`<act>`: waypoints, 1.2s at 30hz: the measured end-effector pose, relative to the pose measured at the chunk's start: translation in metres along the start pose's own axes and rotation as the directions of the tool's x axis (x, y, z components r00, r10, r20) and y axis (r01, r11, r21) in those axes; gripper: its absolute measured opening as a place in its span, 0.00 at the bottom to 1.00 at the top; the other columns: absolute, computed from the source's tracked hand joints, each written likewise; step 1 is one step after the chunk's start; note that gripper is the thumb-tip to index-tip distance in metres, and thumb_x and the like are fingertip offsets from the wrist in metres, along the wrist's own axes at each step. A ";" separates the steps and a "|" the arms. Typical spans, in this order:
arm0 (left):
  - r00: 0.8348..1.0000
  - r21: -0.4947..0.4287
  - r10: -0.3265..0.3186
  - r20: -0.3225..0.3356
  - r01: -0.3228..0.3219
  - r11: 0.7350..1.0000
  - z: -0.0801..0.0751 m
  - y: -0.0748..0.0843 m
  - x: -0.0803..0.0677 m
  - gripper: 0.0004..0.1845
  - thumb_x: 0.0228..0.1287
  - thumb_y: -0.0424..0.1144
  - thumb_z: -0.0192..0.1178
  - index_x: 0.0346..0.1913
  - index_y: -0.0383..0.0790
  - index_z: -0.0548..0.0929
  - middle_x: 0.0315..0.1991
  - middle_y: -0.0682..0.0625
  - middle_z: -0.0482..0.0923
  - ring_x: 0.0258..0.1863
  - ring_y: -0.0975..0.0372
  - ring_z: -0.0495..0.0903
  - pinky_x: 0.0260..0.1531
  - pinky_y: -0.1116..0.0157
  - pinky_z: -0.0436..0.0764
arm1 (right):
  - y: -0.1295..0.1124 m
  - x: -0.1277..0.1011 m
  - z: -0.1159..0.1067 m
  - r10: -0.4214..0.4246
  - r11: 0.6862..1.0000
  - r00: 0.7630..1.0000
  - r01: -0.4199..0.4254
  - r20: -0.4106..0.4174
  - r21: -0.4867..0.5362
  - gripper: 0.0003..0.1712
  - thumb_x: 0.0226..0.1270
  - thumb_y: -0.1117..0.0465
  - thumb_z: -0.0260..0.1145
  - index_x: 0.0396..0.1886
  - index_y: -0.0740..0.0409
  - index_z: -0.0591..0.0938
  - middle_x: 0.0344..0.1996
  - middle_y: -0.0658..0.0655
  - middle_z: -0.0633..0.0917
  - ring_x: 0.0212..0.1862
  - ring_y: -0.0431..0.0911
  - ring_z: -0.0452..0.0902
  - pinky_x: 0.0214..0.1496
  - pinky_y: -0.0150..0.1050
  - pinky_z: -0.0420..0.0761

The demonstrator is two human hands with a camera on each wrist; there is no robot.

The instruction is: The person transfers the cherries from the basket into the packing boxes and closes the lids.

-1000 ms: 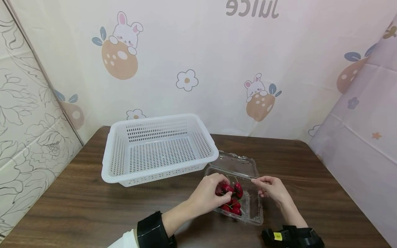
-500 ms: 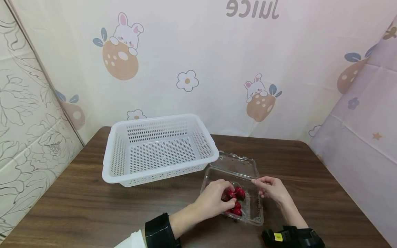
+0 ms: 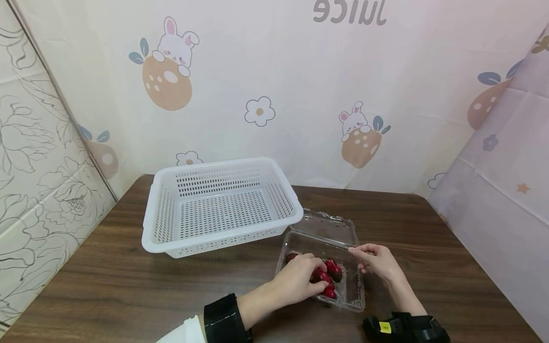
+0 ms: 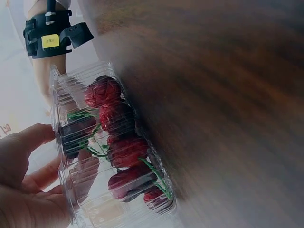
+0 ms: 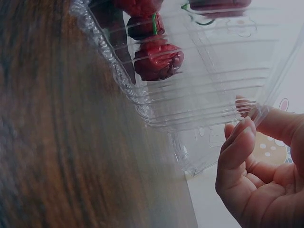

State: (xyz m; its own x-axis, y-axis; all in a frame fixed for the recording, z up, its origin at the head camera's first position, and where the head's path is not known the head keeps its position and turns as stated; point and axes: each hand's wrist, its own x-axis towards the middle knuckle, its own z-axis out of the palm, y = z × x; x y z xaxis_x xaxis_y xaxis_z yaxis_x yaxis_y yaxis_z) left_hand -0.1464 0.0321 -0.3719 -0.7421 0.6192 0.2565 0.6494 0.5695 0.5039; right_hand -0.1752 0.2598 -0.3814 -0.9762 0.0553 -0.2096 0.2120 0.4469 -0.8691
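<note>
A clear plastic clamshell box (image 3: 356, 295) lies open on the brown table, its lid (image 3: 328, 226) folded back. Several red cherries (image 3: 333, 272) with green stems sit inside. My left hand (image 3: 315, 276) reaches into the box with its fingers curled over the cherries. In the left wrist view the cherries (image 4: 126, 149) show through the box wall (image 4: 71, 95), with my left hand (image 4: 52, 156) at the rim. My right hand (image 3: 358, 252) pinches the box's right rim. The right wrist view shows my right hand (image 5: 244, 118) at the rim of the box (image 5: 213, 71), with a cherry (image 5: 159, 59) inside.
An empty white perforated basket (image 3: 223, 212) stands left of the box, at the back of the table. Patterned curtains close in the table at the back and on both sides. A black wrist device (image 3: 403, 328) sits at the table's near edge.
My left hand has slid lower and nearer, deeper into the box, and now covers more of the cherries. The right hand has kept its hold on the rim.
</note>
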 end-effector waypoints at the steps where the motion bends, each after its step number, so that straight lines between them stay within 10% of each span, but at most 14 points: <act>1: 1.000 0.003 -0.002 0.007 0.002 1.000 0.000 0.000 0.000 0.11 0.50 0.42 0.63 0.37 0.41 0.81 0.29 0.56 0.73 0.27 0.72 0.69 0.29 0.77 0.68 | 0.000 0.000 0.000 0.000 1.000 1.000 0.000 0.000 -0.001 0.24 0.58 0.52 0.62 0.37 0.72 0.75 0.18 0.52 0.75 0.21 0.41 0.71 0.26 0.37 0.77; 23: 0.993 0.098 0.078 0.089 -0.086 0.991 0.002 -0.002 -0.002 0.13 0.54 0.39 0.60 0.43 0.38 0.80 0.40 0.53 0.78 0.44 0.67 0.73 0.43 0.75 0.70 | 0.001 0.000 0.000 0.005 1.000 1.000 -0.006 -0.004 -0.016 0.24 0.57 0.51 0.63 0.38 0.71 0.76 0.18 0.52 0.75 0.21 0.42 0.71 0.26 0.36 0.77; 36: 0.995 0.113 0.080 0.060 -0.086 0.990 -0.008 -0.007 -0.007 0.14 0.53 0.39 0.61 0.43 0.39 0.79 0.37 0.52 0.77 0.38 0.68 0.74 0.37 0.75 0.71 | 0.000 0.000 -0.001 0.006 1.000 1.000 -0.006 0.006 0.014 0.24 0.57 0.52 0.63 0.38 0.73 0.75 0.18 0.52 0.75 0.20 0.41 0.71 0.26 0.37 0.77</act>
State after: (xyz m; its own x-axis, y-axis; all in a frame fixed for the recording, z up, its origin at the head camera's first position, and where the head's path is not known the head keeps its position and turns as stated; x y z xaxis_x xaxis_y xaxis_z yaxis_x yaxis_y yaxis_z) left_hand -0.1469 0.0194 -0.3710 -0.6766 0.6941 0.2459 0.7255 0.5712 0.3839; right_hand -0.1747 0.2603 -0.3811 -0.9747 0.0522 -0.2175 0.2183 0.4341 -0.8740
